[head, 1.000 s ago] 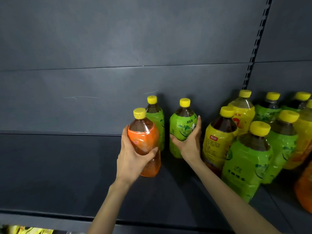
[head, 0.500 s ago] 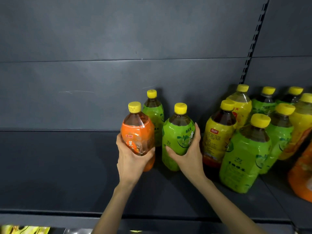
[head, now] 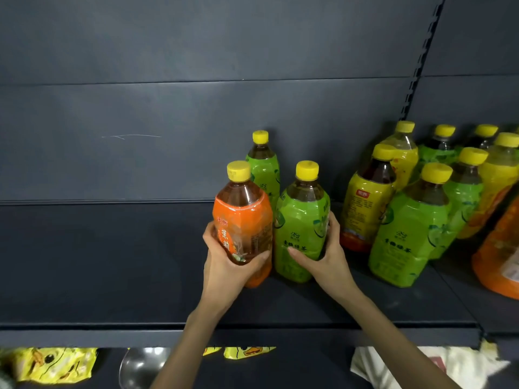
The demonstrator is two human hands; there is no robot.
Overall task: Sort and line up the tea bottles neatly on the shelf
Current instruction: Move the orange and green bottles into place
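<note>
Dark shelf (head: 112, 262): left hand (head: 227, 268) grips orange bottle (head: 243, 220); right hand (head: 327, 258) grips green bottle (head: 302, 220) alongside.

A dark grey back wall (head: 140, 80) has a thin white scratch (head: 132, 136) on its left part. A strip with little holes (head: 421, 57) runs up near the wall's right edge. Down on the lower board (head: 309, 366), a yellow duck bag (head: 53, 363) lies at the left end. A shiny round see-through thing (head: 140, 366) sits beside it. Another yellow duck pack (head: 247, 351) is in the middle, and something white (head: 421, 366) is at the right.
</note>
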